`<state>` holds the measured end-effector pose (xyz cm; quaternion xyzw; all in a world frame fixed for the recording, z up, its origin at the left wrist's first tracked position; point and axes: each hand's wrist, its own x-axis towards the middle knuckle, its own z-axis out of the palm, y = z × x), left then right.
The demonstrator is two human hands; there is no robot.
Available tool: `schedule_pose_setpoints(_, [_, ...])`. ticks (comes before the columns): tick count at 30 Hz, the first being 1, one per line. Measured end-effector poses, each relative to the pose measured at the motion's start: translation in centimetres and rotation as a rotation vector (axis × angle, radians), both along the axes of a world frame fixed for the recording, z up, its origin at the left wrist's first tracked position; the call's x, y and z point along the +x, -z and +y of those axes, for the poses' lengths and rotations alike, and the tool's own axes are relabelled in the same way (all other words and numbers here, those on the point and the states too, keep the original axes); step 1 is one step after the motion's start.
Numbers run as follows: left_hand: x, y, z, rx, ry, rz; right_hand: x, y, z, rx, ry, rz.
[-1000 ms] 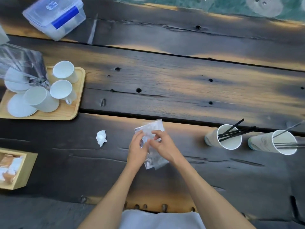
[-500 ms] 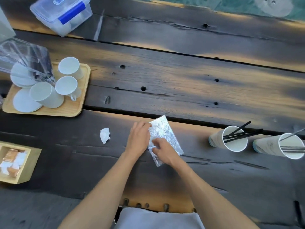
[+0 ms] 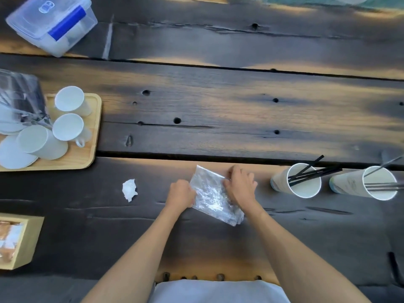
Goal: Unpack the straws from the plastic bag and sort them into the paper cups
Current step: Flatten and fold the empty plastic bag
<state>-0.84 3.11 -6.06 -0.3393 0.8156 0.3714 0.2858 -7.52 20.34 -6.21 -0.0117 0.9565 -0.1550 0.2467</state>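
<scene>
Straws (image 3: pixel 314 171), all black, stood in two paper cups (image 3: pixel 302 182) at the right. One empty plastic bag (image 3: pixel 213 196) lay flat on the table (image 3: pixel 218 110), left hand (image 3: pixel 181 194) and right hand (image 3: pixel 240 185) pinching its edges.

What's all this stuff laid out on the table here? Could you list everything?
plastic bag: 1, clear, flat between the hands
paper cups: 2, white, right
straws: several, black, in those cups
crumpled scrap: 1, white, left of the hands
wooden tray: 1, pale, left
mugs: 3, white, on tray
lidded box: 1, clear and blue, top left
wooden box: 1, pale, bottom left
left hand, right hand: on the bag
</scene>
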Motion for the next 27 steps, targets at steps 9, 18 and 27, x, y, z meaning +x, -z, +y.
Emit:
schedule_pose_setpoints(9, [0.2, -1.3, 0.3, 0.002, 0.038, -0.039, -3.3, -0.8, -0.5, -0.189, -0.199, -0.316])
schedule_pose_setpoints(18, [-2.3, -4.0, 0.2, -0.207, 0.546, 0.411, -3.4, -4.1, -1.0, -0.398, -0.415, -0.315])
schedule_pose_setpoints(27, [0.6, -6.4, -4.0, 0.097, 0.070, 0.281, -4.4, -7.9, 2.4, -0.371, -0.273, -0.268])
